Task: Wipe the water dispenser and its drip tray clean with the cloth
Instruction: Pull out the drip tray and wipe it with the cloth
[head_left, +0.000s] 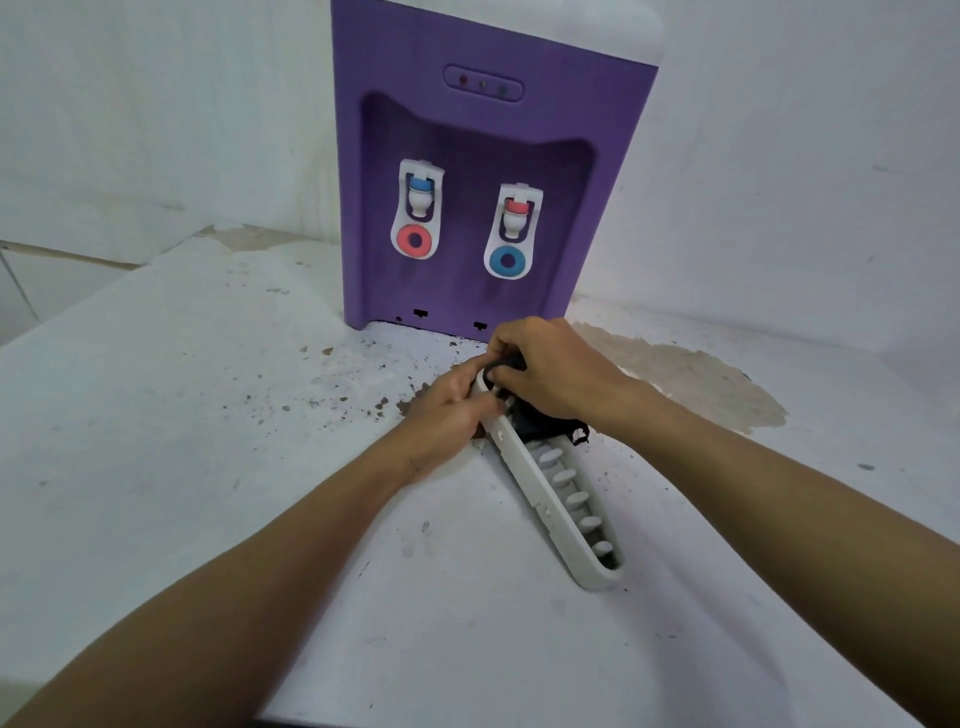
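Observation:
A purple water dispenser (488, 171) stands at the back of the white counter, with two white taps on its front. Detached from it, the white slotted drip tray (556, 499) lies on the counter in front, running from the hands toward the lower right. My left hand (447, 410) grips the tray's far end by its rim. My right hand (550, 371) holds a dark cloth (540, 423) bunched against the same end of the tray; part of the cloth hangs out below the palm.
The white counter (208, 415) is speckled with dark spots near the dispenser's base. A brown patch of worn paint (691, 379) lies to the right of the hands. White walls close in behind and to the right.

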